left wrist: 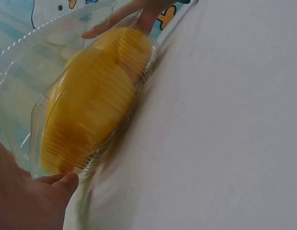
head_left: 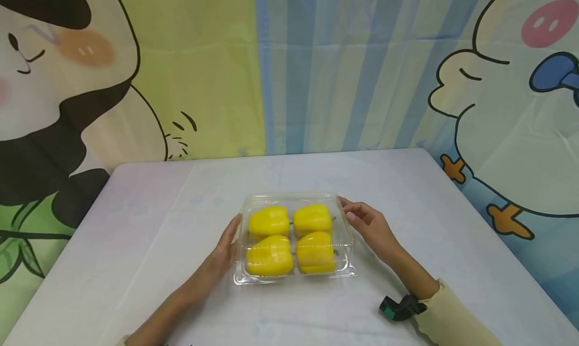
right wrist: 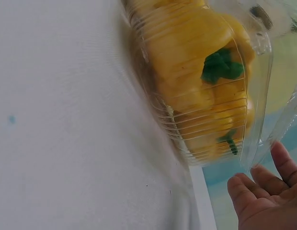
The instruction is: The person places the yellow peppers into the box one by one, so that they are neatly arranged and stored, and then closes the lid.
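A clear plastic clamshell box (head_left: 341, 263) lies in front of me, with several yellow bell peppers (head_left: 270, 255) in it. Green stems (right wrist: 222, 66) show through its ribbed wall in the right wrist view. In the left wrist view the transparent lid (left wrist: 17, 91) stands at an angle away from the base. My left hand (head_left: 222, 253) rests along the box's left side, its fingers fairly straight and a fingertip at the lower corner. At the far right corner, my right hand (head_left: 371, 225) touches the lid's edge with extended, spread fingers.
A white cloth covers the table (head_left: 135, 225). Behind it hangs a curtain (head_left: 344, 65) with cartoon animals and blue stripes. On my right wrist sits a black strap device (head_left: 402, 307), just above the tabletop, beside a pale sleeve (head_left: 452, 318).
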### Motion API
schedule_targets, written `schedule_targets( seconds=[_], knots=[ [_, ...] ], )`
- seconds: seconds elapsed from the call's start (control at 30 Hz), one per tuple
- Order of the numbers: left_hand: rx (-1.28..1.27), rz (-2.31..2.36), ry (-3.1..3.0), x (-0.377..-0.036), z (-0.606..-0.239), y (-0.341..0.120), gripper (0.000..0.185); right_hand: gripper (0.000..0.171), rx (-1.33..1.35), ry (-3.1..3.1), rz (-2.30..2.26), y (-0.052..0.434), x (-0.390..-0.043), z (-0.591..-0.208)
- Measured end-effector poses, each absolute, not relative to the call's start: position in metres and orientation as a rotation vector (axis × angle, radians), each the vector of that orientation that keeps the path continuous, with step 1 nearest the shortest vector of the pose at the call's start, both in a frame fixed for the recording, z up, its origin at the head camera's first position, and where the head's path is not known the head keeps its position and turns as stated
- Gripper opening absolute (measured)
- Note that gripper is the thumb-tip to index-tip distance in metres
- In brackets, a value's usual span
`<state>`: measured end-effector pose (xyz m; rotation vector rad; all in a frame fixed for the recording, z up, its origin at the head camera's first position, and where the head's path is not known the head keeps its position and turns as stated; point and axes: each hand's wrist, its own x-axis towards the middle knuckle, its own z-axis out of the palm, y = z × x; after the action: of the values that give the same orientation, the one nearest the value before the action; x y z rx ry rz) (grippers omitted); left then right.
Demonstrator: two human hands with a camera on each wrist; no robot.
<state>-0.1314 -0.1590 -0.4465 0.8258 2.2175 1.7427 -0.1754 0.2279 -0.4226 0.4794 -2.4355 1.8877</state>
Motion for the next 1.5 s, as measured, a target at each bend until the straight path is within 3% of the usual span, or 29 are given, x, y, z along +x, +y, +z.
schedule_targets(
  seconds=[0.3,0.83,1.23,1.5],
  knots=[
    [0.758,1.764,2.130,-0.126,-0.440,-0.156,0.075,0.029,0.502,-2.510,1.837,0.232,-0.165,-0.427],
    [0.659,1.675,2.095,-0.117,-0.443,-0.164,0.075,0.052,0.574,-2.661,1.820,0.232,-0.131,-0.426],
    [0.584,1.505,2.447,-0.096,-0.428,-0.152,0.064,0.049,0.488,-2.743,1.720,0.224,-0.107,-0.412],
    [0.603,1.416,2.655,-0.091,-0.427,-0.153,0.056,0.061,0.723,-2.714,1.906,0.232,-0.101,-0.410]
  ],
)
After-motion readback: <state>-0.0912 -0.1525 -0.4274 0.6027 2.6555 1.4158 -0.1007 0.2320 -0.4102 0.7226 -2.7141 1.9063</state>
